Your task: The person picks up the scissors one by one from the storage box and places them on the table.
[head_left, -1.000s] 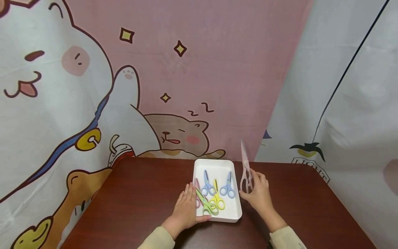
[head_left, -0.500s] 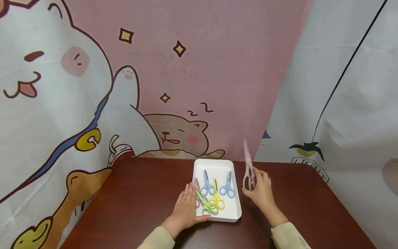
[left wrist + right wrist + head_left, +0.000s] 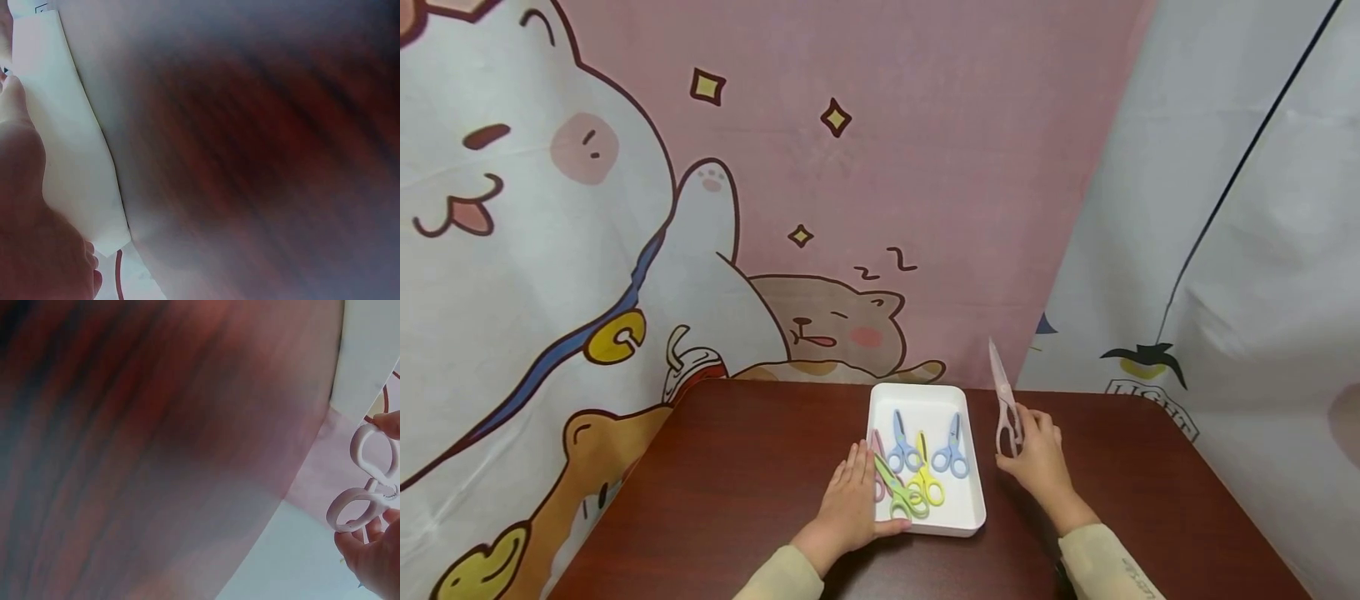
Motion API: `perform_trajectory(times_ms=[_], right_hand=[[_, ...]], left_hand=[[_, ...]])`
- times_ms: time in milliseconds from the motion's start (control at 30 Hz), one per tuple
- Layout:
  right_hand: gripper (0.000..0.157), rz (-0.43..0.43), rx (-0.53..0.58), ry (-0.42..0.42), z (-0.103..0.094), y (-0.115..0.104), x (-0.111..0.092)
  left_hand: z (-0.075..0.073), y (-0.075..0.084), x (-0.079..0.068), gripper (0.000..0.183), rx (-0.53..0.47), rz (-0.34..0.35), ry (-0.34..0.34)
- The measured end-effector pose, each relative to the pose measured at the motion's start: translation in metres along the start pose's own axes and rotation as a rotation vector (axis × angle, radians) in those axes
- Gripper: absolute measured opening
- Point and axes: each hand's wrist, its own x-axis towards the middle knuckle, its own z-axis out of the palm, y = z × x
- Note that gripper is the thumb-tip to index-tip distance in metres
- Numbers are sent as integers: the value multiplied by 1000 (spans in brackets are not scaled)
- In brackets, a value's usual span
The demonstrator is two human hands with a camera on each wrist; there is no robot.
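Note:
My right hand (image 3: 1040,454) holds a pair of pale pink scissors (image 3: 1003,392) by the handle loops, blades pointing up and away, just right of a white tray (image 3: 967,500). Both loops (image 3: 356,447) show between thumb and fingers in the right wrist view. My left hand (image 3: 842,504) lies with straight fingers along the tray's left side, its thumb at the front edge. Inside the tray are two blue scissors (image 3: 951,454), yellow scissors (image 3: 928,487), green scissors (image 3: 904,493) and pink scissors partly hidden by my left fingers.
The tray stands on a dark reddish-brown table (image 3: 760,450). Behind the table's far edge hangs a cloth backdrop (image 3: 970,183) with cartoon animals, and a white cloth (image 3: 1262,275) hangs at the right.
My right hand has moved a little to the right, away from the tray, with the pale pink scissors. The left hand and the tray have stayed in place.

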Motion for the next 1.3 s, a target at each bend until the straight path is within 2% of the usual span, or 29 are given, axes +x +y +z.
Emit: perform_trajectory(times_ms=[500,900,1300], right_hand=[[94,37,-79,-87,-5,22,4],[92,14,-143,-228,-12,32,8],[90,6,-154,-270,-12,41,9]], left_hand=[[0,0,0,126,7,-2,3],[-7,3,-1,126,7,-15,-34],[1,1,1,126,8,-4,8]])
